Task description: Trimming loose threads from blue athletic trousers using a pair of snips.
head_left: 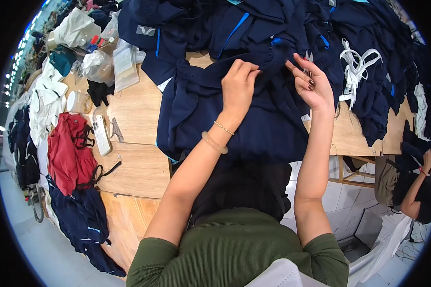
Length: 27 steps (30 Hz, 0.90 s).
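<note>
- With our left hand (238,88) we pinch the navy garment (268,122), centre frame.
- Our right hand (317,88) curls around apparent snips (311,57); careless closing near bunched folds could nick them.

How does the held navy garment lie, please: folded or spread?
Mostly spread: the navy garment lies wide and creased beneath the left hand.
</note>
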Motion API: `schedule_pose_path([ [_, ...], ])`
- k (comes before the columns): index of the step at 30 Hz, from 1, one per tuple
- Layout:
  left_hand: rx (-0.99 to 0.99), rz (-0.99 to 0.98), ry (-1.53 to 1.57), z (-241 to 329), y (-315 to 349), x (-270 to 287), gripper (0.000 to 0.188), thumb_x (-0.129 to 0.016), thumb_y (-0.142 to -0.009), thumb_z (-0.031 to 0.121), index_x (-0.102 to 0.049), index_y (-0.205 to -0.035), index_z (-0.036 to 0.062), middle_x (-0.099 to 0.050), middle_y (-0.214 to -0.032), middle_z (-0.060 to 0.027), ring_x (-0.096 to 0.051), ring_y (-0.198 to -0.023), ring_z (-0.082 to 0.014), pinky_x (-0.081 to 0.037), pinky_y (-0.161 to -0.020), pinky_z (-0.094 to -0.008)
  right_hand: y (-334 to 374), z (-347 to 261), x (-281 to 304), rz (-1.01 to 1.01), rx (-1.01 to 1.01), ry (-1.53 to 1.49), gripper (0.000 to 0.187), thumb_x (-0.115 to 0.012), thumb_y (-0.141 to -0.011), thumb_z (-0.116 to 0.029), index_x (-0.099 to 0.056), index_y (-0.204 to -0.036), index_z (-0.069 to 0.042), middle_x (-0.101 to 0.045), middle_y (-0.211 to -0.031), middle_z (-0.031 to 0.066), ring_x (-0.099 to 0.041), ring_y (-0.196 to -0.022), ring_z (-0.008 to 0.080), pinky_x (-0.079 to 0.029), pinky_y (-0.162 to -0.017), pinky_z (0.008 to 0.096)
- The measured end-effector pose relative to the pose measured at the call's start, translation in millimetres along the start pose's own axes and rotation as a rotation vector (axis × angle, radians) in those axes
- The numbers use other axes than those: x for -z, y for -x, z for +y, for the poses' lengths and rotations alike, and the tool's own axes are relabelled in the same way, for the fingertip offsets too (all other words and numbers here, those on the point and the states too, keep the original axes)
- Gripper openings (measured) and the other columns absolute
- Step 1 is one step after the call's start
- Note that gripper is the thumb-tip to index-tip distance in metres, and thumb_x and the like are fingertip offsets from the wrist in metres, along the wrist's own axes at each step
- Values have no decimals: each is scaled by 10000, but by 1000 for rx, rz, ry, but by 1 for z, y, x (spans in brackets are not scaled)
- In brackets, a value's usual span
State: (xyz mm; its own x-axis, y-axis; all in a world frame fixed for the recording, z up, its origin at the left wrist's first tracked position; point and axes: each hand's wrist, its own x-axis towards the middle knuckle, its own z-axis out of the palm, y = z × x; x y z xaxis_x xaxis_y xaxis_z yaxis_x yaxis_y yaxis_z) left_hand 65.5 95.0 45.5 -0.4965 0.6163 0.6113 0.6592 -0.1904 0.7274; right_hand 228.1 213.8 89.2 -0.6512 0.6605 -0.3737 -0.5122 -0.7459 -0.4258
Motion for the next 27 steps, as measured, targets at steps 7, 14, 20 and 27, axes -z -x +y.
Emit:
schedule_pose_path([
  [7,327,-107,176,-1,22,45,69,-614,-869,-46,-678,-851,-29,-627,-734,-81,-601,-594,-138,-455,-532,-253,-2,-9,13,-46,-35,-17,235,-573,-910,-21,-576,-1130,62,-535,-1242,261,-305,-471,58,-274,-407,199],
  [14,39,-936,27,30,54,32,85,-651,-884,87,-685,-866,11,-645,-743,-67,-617,-635,-154,-479,-610,-285,-2,-10,14,-56,-45,-32,258,-585,-909,-55,-572,-1143,55,-529,-1249,252,-300,-469,60,-269,-410,201],
  [20,962,-332,694,18,32,-19,163,-702,-864,147,-704,-927,-4,-693,-735,-55,-585,-580,-95,-463,-551,-253,1,-4,10,-82,-54,-36,272,-583,-909,-62,-567,-1156,51,-530,-1243,244,-301,-469,60,-275,-410,197],
  [27,408,-1497,443,35,40,54,144,-613,-897,93,-706,-895,-16,-707,-788,-55,-597,-620,-108,-503,-642,-271,1,-9,15,-58,-62,5,271,-595,-907,-81,-577,-1148,41,-581,-1164,225,-310,-470,57,-281,-405,192],
])
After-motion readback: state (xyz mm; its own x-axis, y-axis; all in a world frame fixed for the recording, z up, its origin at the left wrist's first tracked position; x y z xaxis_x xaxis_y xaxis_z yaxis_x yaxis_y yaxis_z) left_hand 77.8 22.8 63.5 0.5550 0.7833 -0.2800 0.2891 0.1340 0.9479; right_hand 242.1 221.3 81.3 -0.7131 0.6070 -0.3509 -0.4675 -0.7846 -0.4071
